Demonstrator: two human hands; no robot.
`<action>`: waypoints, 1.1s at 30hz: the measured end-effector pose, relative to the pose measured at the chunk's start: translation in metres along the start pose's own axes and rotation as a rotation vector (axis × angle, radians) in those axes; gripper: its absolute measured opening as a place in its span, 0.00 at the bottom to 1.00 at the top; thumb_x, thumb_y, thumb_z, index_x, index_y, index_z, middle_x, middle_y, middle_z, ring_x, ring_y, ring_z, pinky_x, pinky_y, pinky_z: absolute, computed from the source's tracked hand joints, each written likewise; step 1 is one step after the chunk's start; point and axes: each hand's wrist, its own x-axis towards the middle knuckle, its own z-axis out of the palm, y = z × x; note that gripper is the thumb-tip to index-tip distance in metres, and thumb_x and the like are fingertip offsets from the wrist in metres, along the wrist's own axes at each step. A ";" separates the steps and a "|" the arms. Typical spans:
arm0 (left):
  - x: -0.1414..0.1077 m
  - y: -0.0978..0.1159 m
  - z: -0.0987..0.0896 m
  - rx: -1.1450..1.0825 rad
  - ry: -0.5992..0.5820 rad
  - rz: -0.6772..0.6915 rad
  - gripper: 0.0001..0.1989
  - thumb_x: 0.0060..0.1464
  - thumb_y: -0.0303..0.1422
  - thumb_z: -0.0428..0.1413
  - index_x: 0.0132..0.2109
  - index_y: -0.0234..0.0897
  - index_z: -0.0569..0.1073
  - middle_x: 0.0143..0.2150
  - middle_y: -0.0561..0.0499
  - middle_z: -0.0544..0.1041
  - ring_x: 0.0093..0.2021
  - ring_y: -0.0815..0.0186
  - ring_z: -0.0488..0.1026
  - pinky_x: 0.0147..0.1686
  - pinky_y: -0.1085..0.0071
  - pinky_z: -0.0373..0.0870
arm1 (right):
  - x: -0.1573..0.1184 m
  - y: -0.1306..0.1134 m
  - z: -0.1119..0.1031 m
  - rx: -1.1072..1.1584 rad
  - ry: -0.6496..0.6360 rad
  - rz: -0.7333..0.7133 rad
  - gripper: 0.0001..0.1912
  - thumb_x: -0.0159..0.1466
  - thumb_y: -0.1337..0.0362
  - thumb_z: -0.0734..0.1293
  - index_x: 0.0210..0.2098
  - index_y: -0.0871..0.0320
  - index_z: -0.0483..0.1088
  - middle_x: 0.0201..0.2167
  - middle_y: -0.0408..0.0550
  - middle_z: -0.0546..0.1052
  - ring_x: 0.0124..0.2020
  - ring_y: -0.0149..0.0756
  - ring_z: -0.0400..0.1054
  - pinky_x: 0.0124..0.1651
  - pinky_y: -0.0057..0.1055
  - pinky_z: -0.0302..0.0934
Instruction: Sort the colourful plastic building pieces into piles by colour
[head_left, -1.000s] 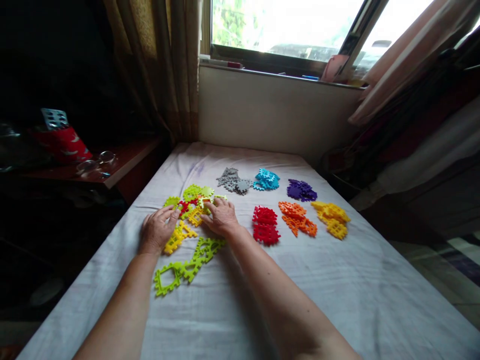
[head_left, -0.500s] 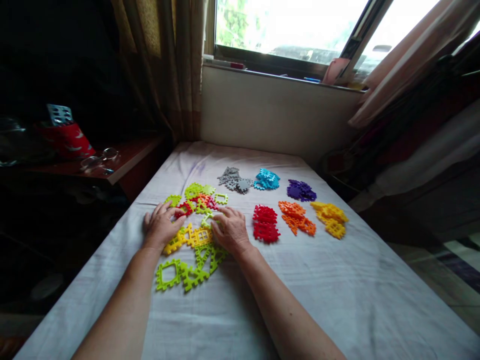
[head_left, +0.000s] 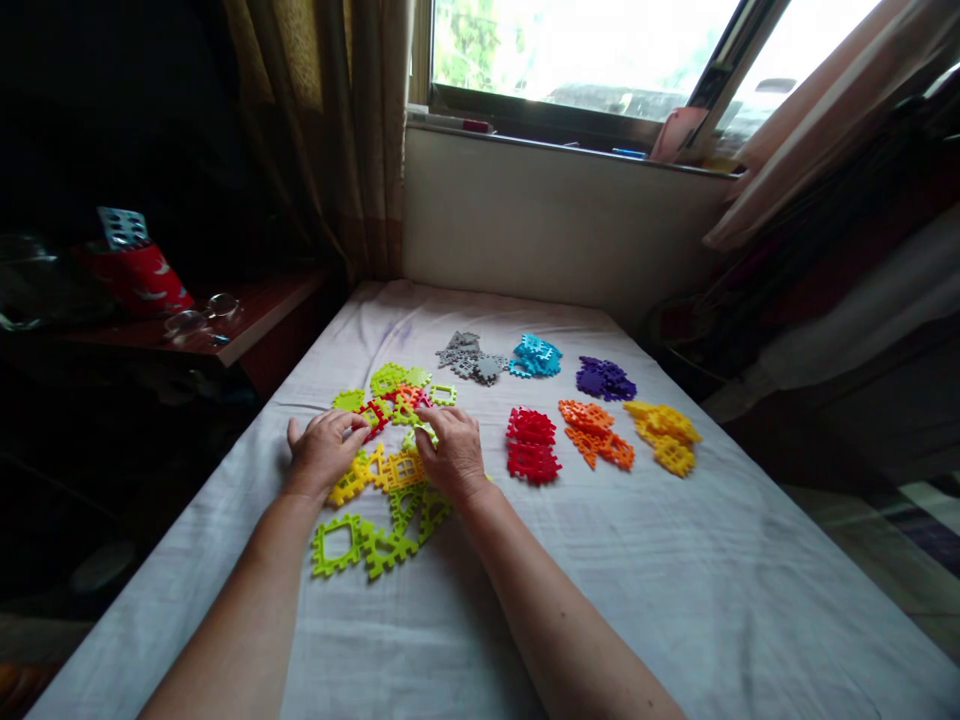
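Observation:
A mixed pile of notched plastic interlocking pieces lies on the sheet in front of me, in lime green, yellow, red and orange. My left hand (head_left: 324, 455) rests at the pile's left side with its fingers apart and bent, the tips close to a red piece (head_left: 373, 418) and just above a yellow piece (head_left: 347, 487). Across the pile, my right hand (head_left: 454, 455) reaches in from the right, fingers apart, over lime pieces and beside a yellow window-shaped piece (head_left: 401, 470). Its fingertips partly cover what they touch. Near me lies a square lime frame (head_left: 328, 562).
Sorted piles lie beyond and to the right: grey (head_left: 469, 358), light blue (head_left: 535, 355), purple (head_left: 604, 379), red (head_left: 532, 447), orange (head_left: 596, 433) and yellow (head_left: 664, 436). Eyeglasses (head_left: 196, 318) and a red container (head_left: 142, 280) stand on a side table at left.
My right hand has shifted slightly left and farther over the pile. My left hand stays nearly in place, its fingers a little differently bent. The sorted piles look unchanged.

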 end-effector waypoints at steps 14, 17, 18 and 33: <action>-0.014 0.042 0.010 -0.454 -0.075 0.288 0.19 0.60 0.48 0.50 0.45 0.41 0.77 0.54 0.46 0.79 0.58 0.59 0.73 0.61 0.59 0.67 | -0.004 0.023 -0.023 0.366 0.143 0.169 0.09 0.64 0.63 0.65 0.42 0.52 0.74 0.39 0.43 0.82 0.41 0.34 0.76 0.48 0.29 0.67; -0.012 0.035 0.011 -0.345 -0.023 0.312 0.19 0.60 0.46 0.51 0.50 0.42 0.76 0.61 0.46 0.75 0.63 0.58 0.69 0.64 0.58 0.63 | -0.016 0.060 -0.048 0.291 0.292 0.268 0.11 0.63 0.61 0.63 0.42 0.53 0.75 0.38 0.46 0.82 0.40 0.37 0.77 0.48 0.34 0.68; -0.010 0.031 0.011 -0.285 0.002 0.293 0.19 0.60 0.46 0.51 0.51 0.43 0.76 0.61 0.46 0.74 0.63 0.58 0.69 0.64 0.58 0.63 | -0.021 0.073 -0.056 0.252 0.342 0.314 0.12 0.63 0.61 0.63 0.42 0.53 0.75 0.38 0.47 0.82 0.40 0.38 0.77 0.48 0.36 0.68; -0.008 0.006 0.004 0.179 -0.009 0.053 0.21 0.57 0.48 0.50 0.50 0.44 0.78 0.45 0.45 0.83 0.49 0.51 0.78 0.61 0.49 0.59 | -0.025 0.077 -0.062 -0.175 0.322 0.227 0.16 0.67 0.61 0.60 0.49 0.54 0.75 0.53 0.53 0.76 0.56 0.47 0.66 0.60 0.45 0.59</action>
